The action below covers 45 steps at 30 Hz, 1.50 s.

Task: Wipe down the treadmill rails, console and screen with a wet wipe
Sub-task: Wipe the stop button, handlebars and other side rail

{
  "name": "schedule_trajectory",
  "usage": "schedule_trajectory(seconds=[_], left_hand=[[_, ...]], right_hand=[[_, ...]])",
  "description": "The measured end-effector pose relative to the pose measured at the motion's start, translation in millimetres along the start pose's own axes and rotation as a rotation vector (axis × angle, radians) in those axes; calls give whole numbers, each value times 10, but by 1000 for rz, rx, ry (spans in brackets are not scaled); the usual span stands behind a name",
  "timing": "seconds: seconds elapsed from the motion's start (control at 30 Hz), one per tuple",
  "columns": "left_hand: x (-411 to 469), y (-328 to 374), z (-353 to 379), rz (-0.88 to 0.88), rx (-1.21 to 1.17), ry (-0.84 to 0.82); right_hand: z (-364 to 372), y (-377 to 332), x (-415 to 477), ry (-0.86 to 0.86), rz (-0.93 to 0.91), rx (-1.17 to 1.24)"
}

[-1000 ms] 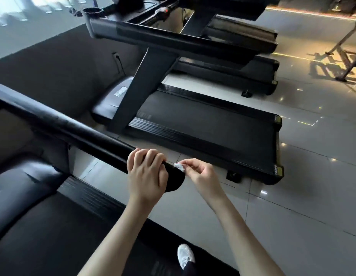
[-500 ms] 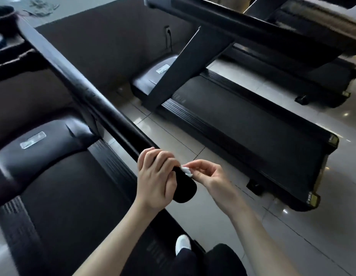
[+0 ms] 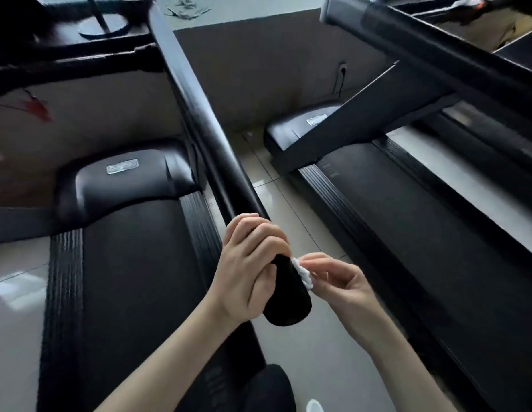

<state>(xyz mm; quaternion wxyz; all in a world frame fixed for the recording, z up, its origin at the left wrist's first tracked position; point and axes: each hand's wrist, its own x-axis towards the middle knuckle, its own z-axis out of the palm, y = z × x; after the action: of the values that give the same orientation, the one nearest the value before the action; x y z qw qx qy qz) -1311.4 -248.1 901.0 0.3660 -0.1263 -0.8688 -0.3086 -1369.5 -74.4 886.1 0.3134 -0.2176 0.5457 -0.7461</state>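
A long black treadmill rail (image 3: 205,135) runs from the console (image 3: 89,46) at the top left down to its rounded end at the centre. My left hand (image 3: 246,272) grips the rail close to that end, fingers curled over the top. My right hand (image 3: 339,281) pinches a small crumpled white wet wipe (image 3: 303,273) against the right side of the rail, just below my left fingers. The console is dark and blurred, and its screen cannot be made out.
The treadmill belt (image 3: 133,292) and motor cover (image 3: 122,179) lie below the rail on the left. A second treadmill (image 3: 422,233) stands to the right across a strip of tiled floor (image 3: 288,203), its own rail (image 3: 437,58) overhead. My shoe (image 3: 313,407) shows at the bottom.
My view has swung left, so the rail now runs steeply up the frame and the console has come into sight. Both hands stay at the rail's end with the wipe.
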Motion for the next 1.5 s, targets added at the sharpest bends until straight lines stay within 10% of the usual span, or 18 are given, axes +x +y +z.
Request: schedule_trajectory(seconds=[0.37, 0.67, 1.3, 1.5], left_hand=[[-204, -21, 129, -123, 98, 239], [-289, 144, 58, -273, -232, 246], [-312, 104, 98, -216, -310, 303], [-301, 115, 58, -253, -279, 269]], right_hand=[[-90, 622, 25, -101, -660, 87], [89, 837, 68, 291, -1328, -381], [236, 786, 219, 482, -1713, -634], [153, 999, 279, 210, -1583, -625]])
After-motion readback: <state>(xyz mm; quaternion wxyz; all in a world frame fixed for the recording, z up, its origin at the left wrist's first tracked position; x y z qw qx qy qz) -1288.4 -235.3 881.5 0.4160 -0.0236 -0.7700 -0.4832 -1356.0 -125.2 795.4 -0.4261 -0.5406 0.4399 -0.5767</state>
